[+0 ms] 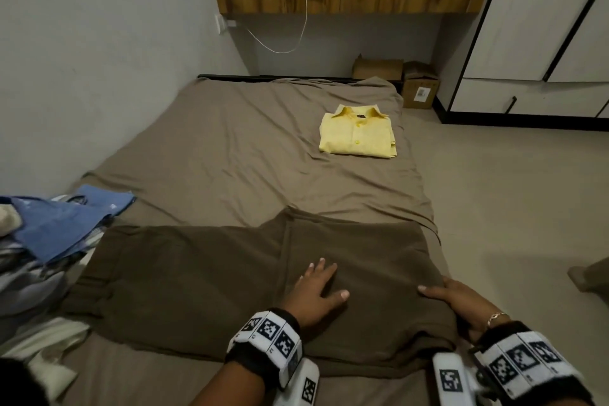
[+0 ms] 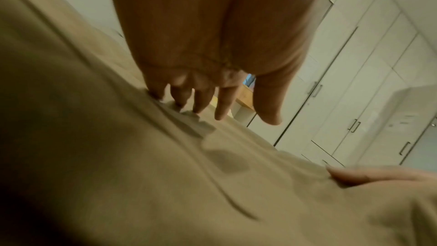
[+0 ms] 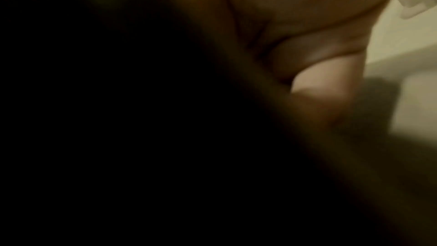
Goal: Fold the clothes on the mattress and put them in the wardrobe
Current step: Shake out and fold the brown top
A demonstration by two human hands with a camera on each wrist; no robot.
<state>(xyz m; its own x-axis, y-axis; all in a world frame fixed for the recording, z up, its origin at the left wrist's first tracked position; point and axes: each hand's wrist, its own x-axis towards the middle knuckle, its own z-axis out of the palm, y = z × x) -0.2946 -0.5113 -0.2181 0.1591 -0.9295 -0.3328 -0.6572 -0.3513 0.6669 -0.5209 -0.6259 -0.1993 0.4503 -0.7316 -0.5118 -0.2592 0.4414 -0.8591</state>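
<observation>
- Nearest the person on the mattress (image 1: 230, 142), the brown trousers (image 1: 204, 287) lie flat and crosswise, one end toward the blue pile (image 1: 56, 227), the other at the mattress's floor-side edge.
- Judging by the layout, the step in hand is folding the trousers: they look laid leg on leg and smoothed, with no crosswise fold made yet.
- My guess is that the next move calls for a firm hold on the floor-side end, then carrying it over toward the pile end while the middle is pinned so the layers do not slide.
- Left hand (image 1: 313, 293) lies palm down on the trousers, fingers (image 2: 201, 104) straight and spread, pressing the cloth and gripping nothing.
- Right hand (image 1: 461, 303) sits at the floor-side end of the trousers, thumb lying on top of the cloth; whether its other fingers are tucked under the edge I cannot tell, and the right wrist view is too dark to settle it.
- Farther up the mattress from the trousers, a folded yellow shirt (image 1: 357, 135) lies well apart, collar away from the person.
- Beyond the shirt, off the mattress, the wardrobe (image 1: 543, 26) stands with its doors closed; nothing visible has been put away yet.
</observation>
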